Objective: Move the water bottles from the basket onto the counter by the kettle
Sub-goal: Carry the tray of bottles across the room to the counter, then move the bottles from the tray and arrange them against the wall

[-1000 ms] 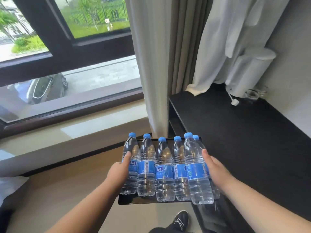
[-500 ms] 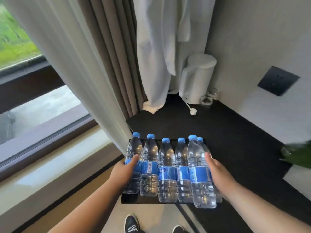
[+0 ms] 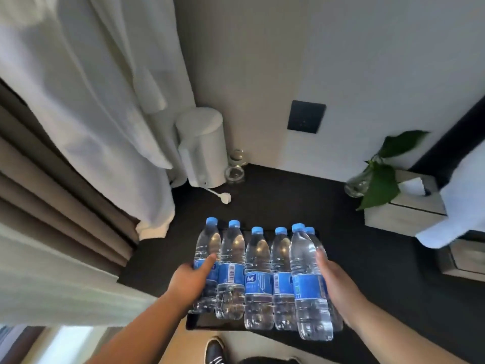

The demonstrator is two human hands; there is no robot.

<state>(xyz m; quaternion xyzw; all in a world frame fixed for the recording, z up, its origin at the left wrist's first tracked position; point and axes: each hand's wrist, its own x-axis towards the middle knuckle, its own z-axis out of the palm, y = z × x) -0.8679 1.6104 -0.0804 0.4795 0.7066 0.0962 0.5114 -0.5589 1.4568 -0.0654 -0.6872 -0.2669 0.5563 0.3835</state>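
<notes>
Several clear water bottles (image 3: 258, 279) with blue caps and blue labels stand in a row in a shallow black basket (image 3: 194, 323). My left hand (image 3: 191, 279) grips the basket's left side, thumb against the outermost bottle. My right hand (image 3: 338, 287) holds the right side, pressed against the rightmost bottles. The basket hangs over the front edge of the dark counter (image 3: 288, 206). A white kettle (image 3: 202, 148) stands at the counter's far left corner, well beyond the basket.
Small glass jars (image 3: 235, 174) and a white plug (image 3: 225, 198) lie beside the kettle. A white robe (image 3: 105, 101) and brown curtains hang at left. A plant in a glass vase (image 3: 378, 174) and a tissue box (image 3: 409, 203) sit at right.
My view has swung right, from the window to the counter and wall. The basket of bottles has come along in both hands and now sits over the counter's front edge.
</notes>
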